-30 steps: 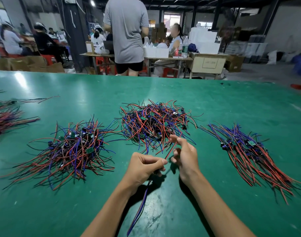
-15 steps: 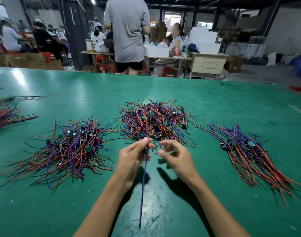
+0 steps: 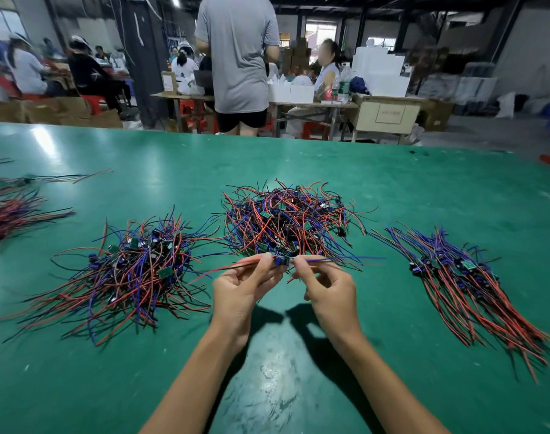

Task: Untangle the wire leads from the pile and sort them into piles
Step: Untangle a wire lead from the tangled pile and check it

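Observation:
A tangled pile of red, blue and black wire leads (image 3: pixel 286 220) lies in the middle of the green table (image 3: pixel 424 189). Just in front of it I hold one wire lead (image 3: pixel 281 261) level above the table. My left hand (image 3: pixel 242 289) pinches its left side, where red wires stick out leftward. My right hand (image 3: pixel 327 286) pinches its right side, where a blue wire runs out to the right. A looser pile (image 3: pixel 129 270) lies on the left. A straightened, combed pile (image 3: pixel 464 283) lies on the right.
Another bundle of leads (image 3: pixel 7 211) lies at the table's far left edge. Beyond the table stands a person in a grey shirt (image 3: pixel 239 57), with seated workers, benches and cartons behind.
The lead hung down from my left hand; now both hands have turned it level and stretch it sideways between them, near the middle pile's front edge.

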### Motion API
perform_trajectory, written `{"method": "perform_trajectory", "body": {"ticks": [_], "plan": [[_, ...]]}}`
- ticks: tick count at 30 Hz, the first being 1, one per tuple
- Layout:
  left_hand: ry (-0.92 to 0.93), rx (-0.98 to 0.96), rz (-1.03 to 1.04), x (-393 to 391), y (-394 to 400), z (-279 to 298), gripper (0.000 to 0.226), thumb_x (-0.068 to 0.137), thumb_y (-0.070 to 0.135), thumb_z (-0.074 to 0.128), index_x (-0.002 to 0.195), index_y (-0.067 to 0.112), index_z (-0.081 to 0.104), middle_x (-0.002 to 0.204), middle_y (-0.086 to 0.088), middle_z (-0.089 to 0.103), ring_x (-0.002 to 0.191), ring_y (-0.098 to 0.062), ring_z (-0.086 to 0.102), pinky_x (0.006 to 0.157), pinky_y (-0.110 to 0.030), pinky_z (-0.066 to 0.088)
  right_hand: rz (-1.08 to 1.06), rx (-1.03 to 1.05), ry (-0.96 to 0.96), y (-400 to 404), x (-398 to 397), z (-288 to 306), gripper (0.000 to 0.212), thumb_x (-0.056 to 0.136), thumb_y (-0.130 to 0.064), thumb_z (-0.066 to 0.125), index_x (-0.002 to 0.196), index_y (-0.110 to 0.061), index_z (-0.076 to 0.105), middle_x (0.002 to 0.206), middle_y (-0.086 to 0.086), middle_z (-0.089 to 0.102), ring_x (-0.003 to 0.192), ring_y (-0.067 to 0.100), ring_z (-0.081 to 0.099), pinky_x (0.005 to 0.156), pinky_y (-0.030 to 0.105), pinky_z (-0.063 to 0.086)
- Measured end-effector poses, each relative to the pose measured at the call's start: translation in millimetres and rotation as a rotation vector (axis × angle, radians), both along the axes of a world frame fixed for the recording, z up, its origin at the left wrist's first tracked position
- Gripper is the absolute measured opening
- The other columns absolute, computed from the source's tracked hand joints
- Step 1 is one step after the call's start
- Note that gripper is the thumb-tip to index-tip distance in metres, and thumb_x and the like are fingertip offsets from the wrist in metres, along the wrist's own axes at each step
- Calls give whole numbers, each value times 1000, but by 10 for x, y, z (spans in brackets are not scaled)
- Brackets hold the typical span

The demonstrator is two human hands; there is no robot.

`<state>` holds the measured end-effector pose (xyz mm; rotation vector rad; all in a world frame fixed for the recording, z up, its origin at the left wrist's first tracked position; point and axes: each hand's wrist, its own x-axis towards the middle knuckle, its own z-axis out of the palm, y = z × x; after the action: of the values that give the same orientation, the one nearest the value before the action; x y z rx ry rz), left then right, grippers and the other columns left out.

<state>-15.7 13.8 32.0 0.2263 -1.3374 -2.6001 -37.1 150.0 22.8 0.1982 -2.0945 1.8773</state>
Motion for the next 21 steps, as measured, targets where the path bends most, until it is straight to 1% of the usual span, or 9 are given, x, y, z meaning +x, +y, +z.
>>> {"method": "perform_trajectory", "body": {"ticks": [3, 6, 8, 11, 13, 15, 17, 19, 21], "plan": [[121, -179, 8, 14, 22, -29, 22, 72, 8, 81, 93, 7, 74, 94, -18, 77, 89, -25, 75, 77, -22, 58, 135, -308, -239, 57, -26, 104, 24, 95, -27, 68, 75, -16, 74, 76, 3, 72, 49, 7, 48, 47, 18, 37], [254, -539, 56, -3, 39, -89, 25, 80, -2, 79, 100, 12, 74, 97, -5, 78, 91, -22, 75, 82, -21, 57, 274, -441, -366, 179, -76, 162, 20, 95, -28, 63, 80, -15, 69, 74, -1, 69, 52, 7, 51, 51, 21, 36], [238, -568, 63, -7, 52, -111, 16, 92, 3, 69, 106, 10, 72, 96, -7, 78, 82, -26, 76, 77, -25, 59, 373, -465, -390, 258, -109, 179, 15, 86, -29, 63, 82, -15, 64, 73, 0, 65, 56, 8, 52, 56, 25, 36], [40, -371, -90, 7, 54, -56, 30, 96, 31, 58, 108, 7, 71, 94, -16, 77, 72, -27, 76, 66, -27, 60, 492, -238, -347, 320, -132, 165, 16, 78, -27, 69, 81, -14, 61, 71, -3, 62, 60, 8, 53, 58, 23, 37], [-45, -320, -237, 18, 48, -40, 45, 88, 42, 61, 109, 4, 72, 96, -19, 77, 75, -25, 76, 69, -30, 63, 504, -49, -251, 336, -137, 117, 17, 85, -23, 66, 76, -9, 62, 66, -6, 62, 59, 5, 52, 59, 20, 42], [-34, -352, -323, 48, 63, -54, 43, 84, 32, 71, 117, 5, 70, 100, -19, 77, 82, -24, 75, 76, -32, 63, 461, 76, -193, 348, -152, 60, 17, 93, -13, 68, 78, -4, 69, 70, 3, 66, 67, 12, 57, 70, 35, 53], [-20, -317, -359, 68, 75, -66, 40, 85, 17, 73, 123, 4, 67, 102, -20, 76, 85, -24, 74, 78, -32, 62, 362, 217, -142, 347, -153, 8, 16, 94, -12, 70, 79, -15, 74, 79, 12, 69, 72, 21, 60, 77, 50, 56], [-32, -267, -358, 64, 59, -64, 35, 90, 8, 69, 125, 2, 64, 105, -22, 75, 90, -28, 74, 79, -32, 62, 246, 317, -78, 331, -153, -31, 22, 92, -21, 74, 73, -33, 73, 83, 7, 67, 73, 18, 57, 71, 38, 49], [-52, -236, -356, 53, 30, -53, 33, 93, 4, 66, 126, 2, 64, 108, -22, 74, 100, -34, 73, 81, -33, 62, 217, 266, -60, 284, -122, -33, 18, 92, -28, 75, 77, -39, 74, 86, 5, 64, 74, 17, 52, 68, 32, 39]]}}
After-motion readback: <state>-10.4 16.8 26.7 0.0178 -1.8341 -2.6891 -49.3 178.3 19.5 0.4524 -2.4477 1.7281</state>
